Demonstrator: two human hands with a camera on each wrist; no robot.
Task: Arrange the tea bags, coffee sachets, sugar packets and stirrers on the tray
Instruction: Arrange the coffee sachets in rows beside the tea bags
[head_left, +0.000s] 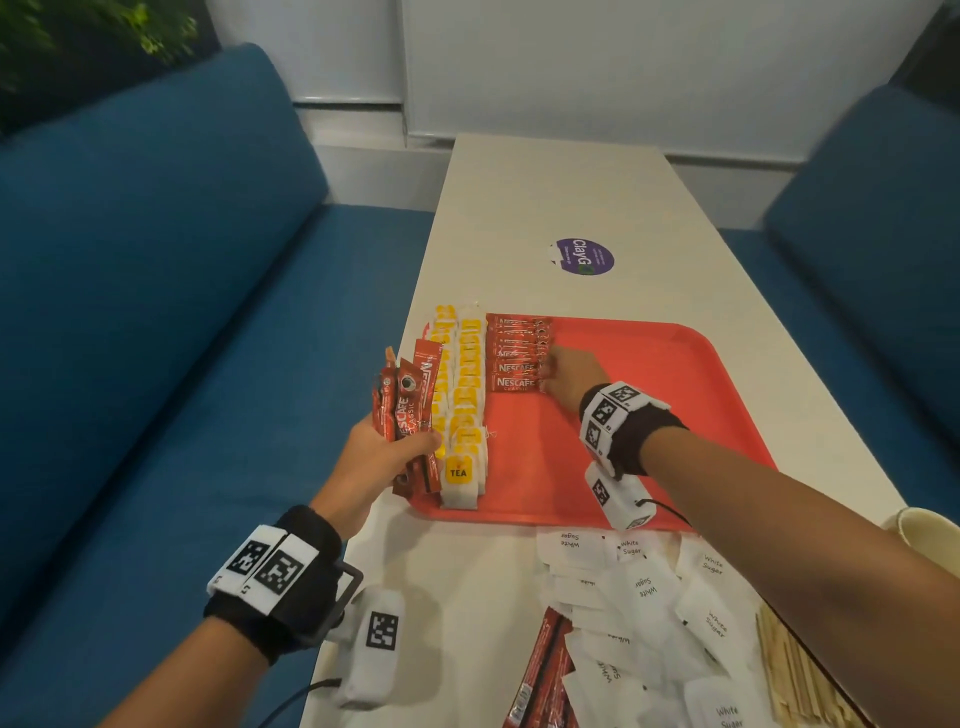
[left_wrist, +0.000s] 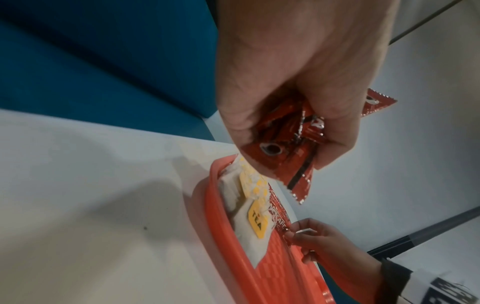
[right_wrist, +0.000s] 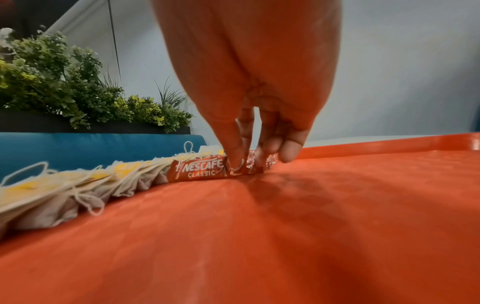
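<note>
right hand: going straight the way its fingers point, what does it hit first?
Right hand pinches the end of the laid coffee sachets on the tray, so those come first; pushed on, they'd likely meet the tea bags alongside.

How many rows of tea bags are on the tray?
2. Left row along the tray's left rim, partly hidden behind the held sachets in the left hand; right row beside it, next to the laid sachets.
</note>
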